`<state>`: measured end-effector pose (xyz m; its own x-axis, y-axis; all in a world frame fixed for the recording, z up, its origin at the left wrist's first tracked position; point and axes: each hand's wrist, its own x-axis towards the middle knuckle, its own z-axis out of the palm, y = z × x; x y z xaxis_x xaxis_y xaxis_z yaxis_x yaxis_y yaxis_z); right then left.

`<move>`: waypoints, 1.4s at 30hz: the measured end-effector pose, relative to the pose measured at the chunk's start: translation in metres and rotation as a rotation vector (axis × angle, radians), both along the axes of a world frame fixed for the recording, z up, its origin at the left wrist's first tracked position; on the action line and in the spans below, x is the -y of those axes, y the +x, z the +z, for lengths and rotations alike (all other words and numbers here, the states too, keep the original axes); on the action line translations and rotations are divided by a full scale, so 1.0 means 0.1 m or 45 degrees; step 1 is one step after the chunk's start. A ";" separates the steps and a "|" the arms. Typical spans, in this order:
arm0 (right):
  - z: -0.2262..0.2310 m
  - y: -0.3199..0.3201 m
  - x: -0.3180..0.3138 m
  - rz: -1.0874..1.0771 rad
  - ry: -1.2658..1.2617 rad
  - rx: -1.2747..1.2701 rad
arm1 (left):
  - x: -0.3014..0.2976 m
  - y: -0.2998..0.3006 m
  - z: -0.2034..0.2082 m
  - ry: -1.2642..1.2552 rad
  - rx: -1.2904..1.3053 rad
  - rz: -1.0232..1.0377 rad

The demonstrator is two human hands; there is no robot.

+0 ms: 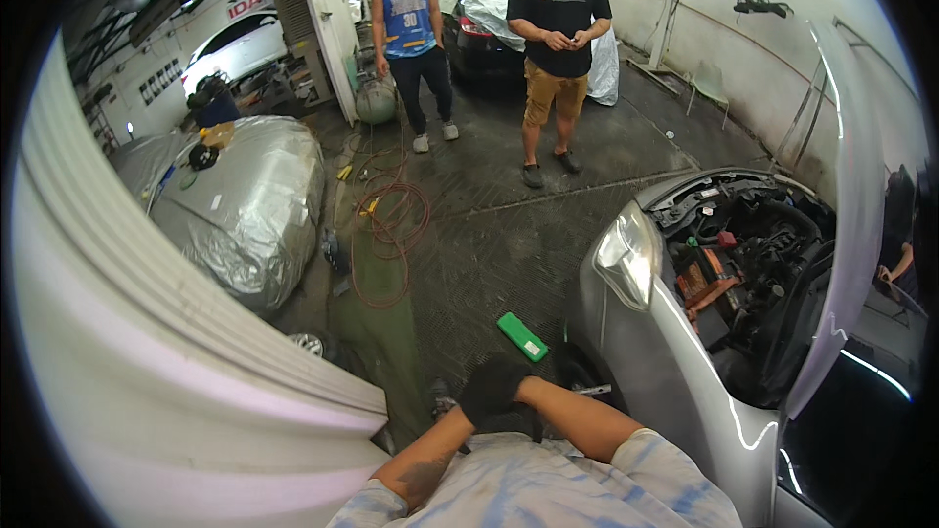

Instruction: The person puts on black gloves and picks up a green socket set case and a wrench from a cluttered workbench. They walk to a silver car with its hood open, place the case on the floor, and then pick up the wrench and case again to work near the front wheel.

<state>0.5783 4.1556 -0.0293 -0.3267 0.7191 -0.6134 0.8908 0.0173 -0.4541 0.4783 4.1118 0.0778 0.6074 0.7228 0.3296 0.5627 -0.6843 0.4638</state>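
Observation:
My left hand (477,401) and my right hand (507,381) come together in front of my body, both in dark gloves. They overlap, and their fingers blend into one dark shape, so I cannot make out whether anything is held. Just beyond them a green flat case (522,336) with a white label lies on the floor. To the right of my hands stands a silver car (636,352) with its hood (831,235) raised. By its front wheel area a short metal bar or tool (594,390) shows, partly hidden by my right forearm.
A white corrugated panel (196,332) rises close on my left. Behind it sits a car under a silver cover (254,205). A red hose (396,225) lies coiled on the floor. Two people, one in a blue jersey (406,15) and one in a black shirt (558,5), stand ahead.

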 end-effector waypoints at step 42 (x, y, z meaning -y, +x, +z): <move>-6.19 0.42 -2.16 -2.333 -0.404 -1.013 | -5.32 -0.44 -5.48 -2.113 0.588 0.643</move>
<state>0.6200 4.3720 -0.6486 0.3110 0.3684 -0.8761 -0.5983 -0.6404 -0.4817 0.4345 4.6434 -0.4706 0.3241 0.5085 -0.7977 0.1877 0.7919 0.5810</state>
